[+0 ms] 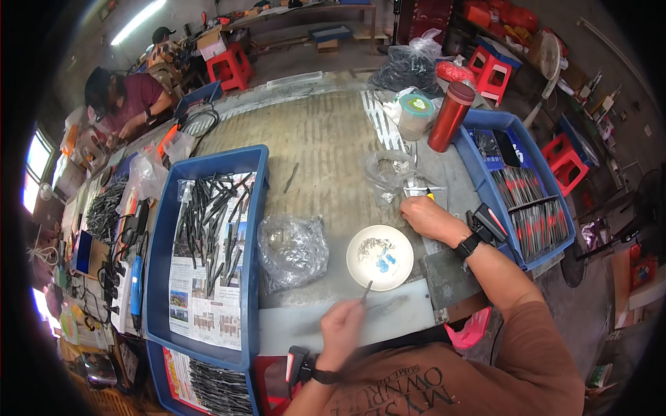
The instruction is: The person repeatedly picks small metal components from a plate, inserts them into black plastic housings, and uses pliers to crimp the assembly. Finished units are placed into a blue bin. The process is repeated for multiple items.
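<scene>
My left hand (340, 331) is closed round a slim dark stick (366, 292), whose tip reaches the near rim of a white dish (352, 258). In that dish lie small silvery metal bits (374, 248) and several bright blue pieces (386, 262). Beyond the dish, my right hand (429, 218) rests low over the table with its fingers curled together; what they grip, if anything, is hidden. Just past its fingertips lies a small tool with a yellow and black handle (430, 195). An open clear plastic bag with small parts (388, 171) sits close by.
On the left, a blue tray (254, 277) holds black strips on newspaper; a crumpled clear bag (293, 249) lies beside it. At right, another blue tray (485, 197) holds dark-and-red strips. A red flask (452, 118) and lidded tub (416, 114) stand behind. A co-worker (132, 104) sits far left.
</scene>
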Motion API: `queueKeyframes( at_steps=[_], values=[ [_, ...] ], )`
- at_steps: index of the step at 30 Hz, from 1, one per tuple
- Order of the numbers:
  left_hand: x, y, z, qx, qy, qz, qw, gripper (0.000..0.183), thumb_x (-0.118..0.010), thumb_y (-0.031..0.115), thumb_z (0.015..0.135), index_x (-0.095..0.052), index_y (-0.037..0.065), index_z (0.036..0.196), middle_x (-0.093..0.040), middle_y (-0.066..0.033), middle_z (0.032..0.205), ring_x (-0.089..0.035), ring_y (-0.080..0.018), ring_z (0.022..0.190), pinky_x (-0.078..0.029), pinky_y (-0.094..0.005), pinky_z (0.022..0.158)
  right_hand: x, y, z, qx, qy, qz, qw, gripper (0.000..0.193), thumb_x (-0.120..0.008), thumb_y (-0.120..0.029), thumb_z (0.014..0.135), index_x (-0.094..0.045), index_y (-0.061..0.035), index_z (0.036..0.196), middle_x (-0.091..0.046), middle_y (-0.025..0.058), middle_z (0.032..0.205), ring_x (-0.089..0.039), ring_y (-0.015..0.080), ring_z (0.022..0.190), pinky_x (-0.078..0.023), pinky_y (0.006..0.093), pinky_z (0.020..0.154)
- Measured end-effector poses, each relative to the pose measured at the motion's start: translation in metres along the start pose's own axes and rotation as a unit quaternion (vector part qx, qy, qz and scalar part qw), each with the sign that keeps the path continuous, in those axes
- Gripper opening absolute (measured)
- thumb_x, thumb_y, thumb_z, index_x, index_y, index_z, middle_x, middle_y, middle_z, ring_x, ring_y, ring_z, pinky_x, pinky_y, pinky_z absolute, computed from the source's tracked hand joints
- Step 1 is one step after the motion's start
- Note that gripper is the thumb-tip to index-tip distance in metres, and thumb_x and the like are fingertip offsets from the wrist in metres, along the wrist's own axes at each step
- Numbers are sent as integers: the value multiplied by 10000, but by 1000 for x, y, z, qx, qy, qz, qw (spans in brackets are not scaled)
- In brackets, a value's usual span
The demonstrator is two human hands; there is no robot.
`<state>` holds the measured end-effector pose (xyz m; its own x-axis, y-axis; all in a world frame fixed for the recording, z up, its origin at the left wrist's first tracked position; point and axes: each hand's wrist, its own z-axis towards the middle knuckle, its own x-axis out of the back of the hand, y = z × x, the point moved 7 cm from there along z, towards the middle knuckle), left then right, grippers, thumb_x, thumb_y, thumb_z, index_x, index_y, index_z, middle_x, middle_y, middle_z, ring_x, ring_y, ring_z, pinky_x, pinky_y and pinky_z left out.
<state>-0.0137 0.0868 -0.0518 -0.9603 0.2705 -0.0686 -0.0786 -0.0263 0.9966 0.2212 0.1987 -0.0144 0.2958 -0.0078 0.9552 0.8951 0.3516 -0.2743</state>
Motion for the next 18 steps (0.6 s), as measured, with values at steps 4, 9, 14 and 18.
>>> queueKeyframes(
  at_steps=[4, 9, 14, 18],
  values=[
    [0, -4, -1, 17, 9, -11, 1000, 122, -560, 76, 871, -597, -24, 929, -515, 16, 687, -423, -42, 546, -336, -178, 485, -2, 2, 2, -39, 0, -2, 999, 107, -469, 47, 682, -559, 64, 737, -589, 241, 780, -585, 382, 763, -472, 420, 701],
    [2, -8, 0, 36, 29, -30, 998, 131, -570, 74, 863, -597, -27, 943, -521, 34, 689, -408, -24, 540, -321, -167, 478, -4, 2, 3, -64, 19, -5, 998, 115, -458, 30, 685, -560, 59, 731, -586, 261, 761, -579, 402, 748, -461, 444, 685],
    [2, -6, 1, 46, 61, -45, 996, 135, -575, 55, 856, -599, -27, 960, -518, 40, 686, -405, -20, 541, -311, -164, 473, 13, -7, 0, -103, 34, 10, 994, 142, -441, -26, 725, -547, 68, 733, -581, 254, 761, -572, 396, 754, -446, 454, 702],
    [-4, 6, -7, 41, 59, -110, 991, 146, -576, 42, 852, -606, -37, 970, -511, 24, 718, -406, -27, 538, -311, -167, 467, 49, -43, -23, -87, 123, 174, 973, 147, -501, -99, 771, -550, 40, 769, -586, 213, 771, -575, 355, 732, -449, 407, 650]
  ],
)
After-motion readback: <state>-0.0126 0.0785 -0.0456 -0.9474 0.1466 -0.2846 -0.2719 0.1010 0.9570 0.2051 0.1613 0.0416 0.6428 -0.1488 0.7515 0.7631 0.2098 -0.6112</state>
